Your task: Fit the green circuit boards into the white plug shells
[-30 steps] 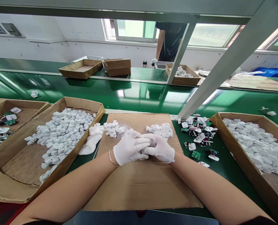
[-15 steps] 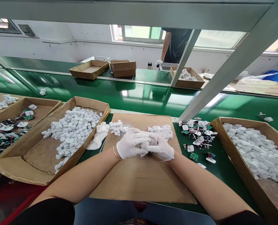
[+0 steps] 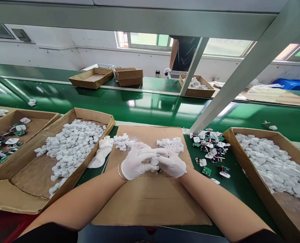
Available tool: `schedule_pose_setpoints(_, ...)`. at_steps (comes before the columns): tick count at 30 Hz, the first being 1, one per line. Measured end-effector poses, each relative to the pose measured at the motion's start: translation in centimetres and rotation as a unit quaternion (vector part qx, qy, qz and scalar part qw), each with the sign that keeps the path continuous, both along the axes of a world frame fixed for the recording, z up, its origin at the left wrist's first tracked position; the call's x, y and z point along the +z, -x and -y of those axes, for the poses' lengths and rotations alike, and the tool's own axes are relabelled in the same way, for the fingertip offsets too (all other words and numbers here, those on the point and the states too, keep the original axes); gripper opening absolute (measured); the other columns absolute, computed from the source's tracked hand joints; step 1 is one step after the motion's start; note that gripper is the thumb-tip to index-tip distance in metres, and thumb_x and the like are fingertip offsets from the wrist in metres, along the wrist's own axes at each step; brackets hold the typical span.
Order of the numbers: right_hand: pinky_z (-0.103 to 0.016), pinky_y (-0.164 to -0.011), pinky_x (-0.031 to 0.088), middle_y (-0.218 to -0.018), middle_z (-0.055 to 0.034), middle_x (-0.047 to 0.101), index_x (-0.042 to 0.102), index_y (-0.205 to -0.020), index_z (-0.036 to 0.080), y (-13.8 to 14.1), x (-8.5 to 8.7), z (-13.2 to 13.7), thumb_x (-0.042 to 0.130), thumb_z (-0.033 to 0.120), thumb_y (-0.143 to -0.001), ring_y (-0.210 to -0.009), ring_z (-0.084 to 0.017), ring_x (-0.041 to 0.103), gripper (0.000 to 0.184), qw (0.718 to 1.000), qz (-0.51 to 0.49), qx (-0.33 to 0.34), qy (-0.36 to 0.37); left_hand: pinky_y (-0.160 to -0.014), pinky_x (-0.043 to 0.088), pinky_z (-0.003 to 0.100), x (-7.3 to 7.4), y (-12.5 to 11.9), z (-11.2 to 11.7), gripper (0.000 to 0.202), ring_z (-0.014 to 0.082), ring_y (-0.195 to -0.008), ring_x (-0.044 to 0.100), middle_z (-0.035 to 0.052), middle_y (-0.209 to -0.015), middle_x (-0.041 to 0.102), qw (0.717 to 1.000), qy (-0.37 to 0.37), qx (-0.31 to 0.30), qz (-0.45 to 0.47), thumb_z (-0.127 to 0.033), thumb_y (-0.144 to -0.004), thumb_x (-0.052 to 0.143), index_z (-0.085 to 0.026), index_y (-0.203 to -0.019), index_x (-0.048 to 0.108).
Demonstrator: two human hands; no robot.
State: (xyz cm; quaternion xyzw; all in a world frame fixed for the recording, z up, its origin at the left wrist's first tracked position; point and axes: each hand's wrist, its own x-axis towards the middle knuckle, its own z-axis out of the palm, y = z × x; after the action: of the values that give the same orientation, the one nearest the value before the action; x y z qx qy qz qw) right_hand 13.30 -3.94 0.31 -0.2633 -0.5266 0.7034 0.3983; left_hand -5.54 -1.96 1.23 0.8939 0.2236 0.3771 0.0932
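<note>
Cardboard, brown and folded into an open tray [image 3: 30,175], holds a heap of small, chunky white plastic pieces [image 3: 71,145] at the left. Beside its right wall lies a crumpled white cloth [image 3: 102,152], next to a flat brown cardboard sheet [image 3: 150,206]. On the sheet's far part sits one cluster of white pieces [image 3: 123,142], then, nearer and between the hands, a small rounded white piece [image 3: 154,161], partly hidden, with a dark-and-green bit [image 3: 159,170] showing just below. A second white cluster [image 3: 170,144] follows; past the sheet lie green circuit boards with wires and white caps [image 3: 212,145].

The white-gloved left hand [image 3: 137,161] has its fingers together, thumb spread below, the piece pinched between. The white-gloved right hand [image 3: 172,164] curls its fingers side by side, tips meeting the left's; whether they grip is hidden.

Both palms turn inward over the sheet, forearms slanting in from the lower corners, a thin band [image 3: 121,172] around the left wrist.
</note>
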Motion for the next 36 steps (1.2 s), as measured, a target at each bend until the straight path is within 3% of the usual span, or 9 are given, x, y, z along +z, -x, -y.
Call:
schedule_pose_setpoints(4, -0.027, -0.065, 0.044, -0.073, -0.0034, 0.061, 0.062, -0.067, 0.015, 0.4, 0.4, 0.7, 0.063, 0.033, -0.08, -0.068, -0.015, 0.053, 0.022, 0.999, 0.002, 0.025, 0.04, -0.077, 0.044, 0.034, 0.1, 0.0, 0.1, 0.041, 0.017, -0.077, 0.059, 0.0033, -0.078, 0.07, 0.999, 0.014, -0.034, -0.01, -0.05, -0.084, 0.061, -0.02, -0.111, 0.063)
schedule_pose_setpoints(10, -0.025, -0.057, 0.038, -0.066, -0.0005, 0.056, 0.062, -0.072, 0.014, 0.6, 0.8, 1.1, 0.066, 0.029, -0.081, -0.059, -0.012, 0.048, 0.018, 0.998, -0.024, 0.029, 0.056, -0.08, 0.044, 0.033, -0.2, -0.1, 0.4, 0.034, 0.0166, -0.078, 0.059, 0.0027, -0.077, 0.068, 0.998, 0.051, -0.022, -0.004, -0.049, -0.084, 0.062, -0.021, -0.102, 0.066)
schedule_pose_setpoints(15, -0.026, -0.057, 0.038, -0.063, -0.0003, 0.053, 0.059, -0.066, 0.016, 1.1, 0.7, 1.0, 0.064, 0.036, -0.083, -0.058, -0.013, 0.047, 0.027, 0.999, -0.034, -0.01, 0.038, -0.083, 0.043, 0.034, 0.1, -0.5, 0.3, 0.039, 0.0181, -0.084, 0.061, 0.0032, -0.08, 0.07, 0.996, 0.074, -0.033, 0.045, -0.05, -0.085, 0.061, -0.02, -0.11, 0.063)
schedule_pose_setpoints(18, -0.029, -0.061, 0.042, -0.065, -0.0008, 0.054, 0.06, -0.073, 0.017, 1.1, 1.0, 1.0, 0.067, 0.044, -0.079, -0.062, -0.014, 0.049, 0.028, 0.994, -0.086, 0.007, 0.07, -0.079, 0.042, 0.032, 1.0, -0.9, 0.4, 0.029, 0.0148, -0.069, 0.059, 0.0001, -0.065, 0.066, 0.983, 0.144, -0.075, 0.083, -0.046, -0.088, 0.058, -0.018, -0.084, 0.065)
schedule_pose_setpoints(21, -0.031, -0.065, 0.046, -0.074, -0.0017, 0.058, 0.062, -0.088, 0.018, 0.9, 1.3, 1.1, 0.076, 0.041, -0.069, -0.068, -0.016, 0.053, 0.033, 0.984, -0.128, 0.033, 0.118, -0.076, 0.042, 0.031, 1.7, -1.1, 0.5, 0.042, 0.0143, -0.064, 0.057, 0.0003, -0.06, 0.064, 0.971, 0.188, -0.119, 0.086, -0.053, -0.089, 0.051, -0.017, -0.069, 0.06)
schedule_pose_setpoints(28, -0.025, -0.051, 0.045, -0.069, 0.0003, 0.06, 0.062, -0.086, 0.018, 0.7, 0.6, 0.5, 0.074, 0.032, -0.074, -0.059, -0.013, 0.055, 0.022, 0.991, -0.083, -0.023, 0.099, -0.095, 0.043, 0.038, 0.7, -0.2, 0.8, 0.032, 0.0232, -0.105, 0.061, 0.0065, -0.099, 0.07, 0.991, 0.119, -0.003, 0.061, -0.046, -0.086, 0.059, -0.02, -0.105, 0.063)
schedule_pose_setpoints(31, -0.025, -0.053, 0.047, -0.074, -0.0019, 0.065, 0.064, -0.092, 0.017, 0.5, 0.2, 0.3, 0.074, 0.028, -0.074, -0.065, -0.015, 0.06, 0.023, 0.995, -0.047, -0.048, 0.076, -0.097, 0.044, 0.041, 0.1, 0.1, 0.8, 0.05, 0.0249, -0.112, 0.059, 0.0107, -0.117, 0.065, 0.995, 0.058, 0.032, 0.072, -0.045, -0.078, 0.07, -0.021, -0.12, 0.057)
schedule_pose_setpoints(33, -0.026, -0.056, 0.048, -0.077, -0.0029, 0.067, 0.064, -0.094, 0.016, 0.4, 0.0, 0.4, 0.073, 0.027, -0.075, -0.067, -0.015, 0.061, 0.024, 0.997, -0.016, -0.066, 0.044, -0.094, 0.046, 0.041, 0.1, 0.1, 0.7, 0.055, 0.0237, -0.106, 0.061, 0.0102, -0.111, 0.068, 0.996, 0.04, 0.032, 0.07, -0.045, -0.077, 0.072, -0.022, -0.124, 0.055)
schedule_pose_setpoints(36, -0.028, -0.064, 0.051, -0.082, -0.004, 0.069, 0.066, -0.095, 0.016, 0.2, 0.0, 0.5, 0.073, 0.027, -0.075, -0.074, -0.016, 0.063, 0.024, 0.995, 0.034, -0.09, -0.012, -0.085, 0.047, 0.037, 0.3, 0.0, 0.4, 0.038, 0.0207, -0.091, 0.063, 0.0049, -0.087, 0.07, 0.998, 0.051, 0.005, 0.03, -0.045, -0.079, 0.07, -0.022, -0.11, 0.065)
